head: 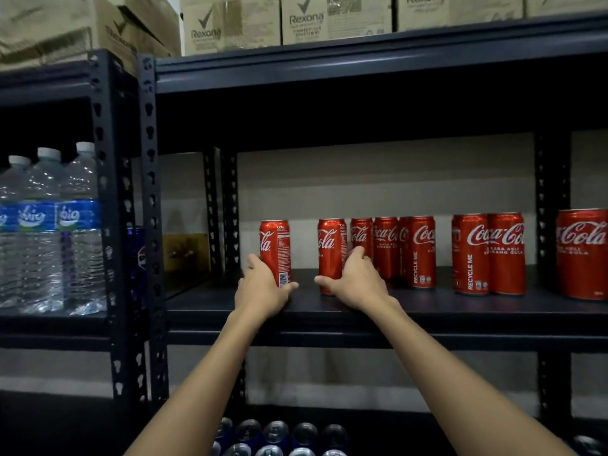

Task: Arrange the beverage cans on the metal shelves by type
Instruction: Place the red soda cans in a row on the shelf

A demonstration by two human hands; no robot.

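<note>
Several tall red Coca-Cola cans stand upright on the dark metal shelf [427, 311]. My left hand [261, 289] grips the leftmost red can [275, 245], which stands apart from the others. A second red can [331, 245] is held low down by my right hand [353, 279], thumb in front and fingers behind. To its right a tight group of cans [404, 248] stands, then a pair of cans [488, 253], then one more can [582, 253] at the frame's right edge.
Water bottles [42, 232] fill the neighbouring left shelf unit, behind a black perforated upright [151, 192]. Cardboard Rexona boxes [306, 19] sit on the top shelf. Tops of dark blue cans [276, 436] show on a lower shelf between my forearms.
</note>
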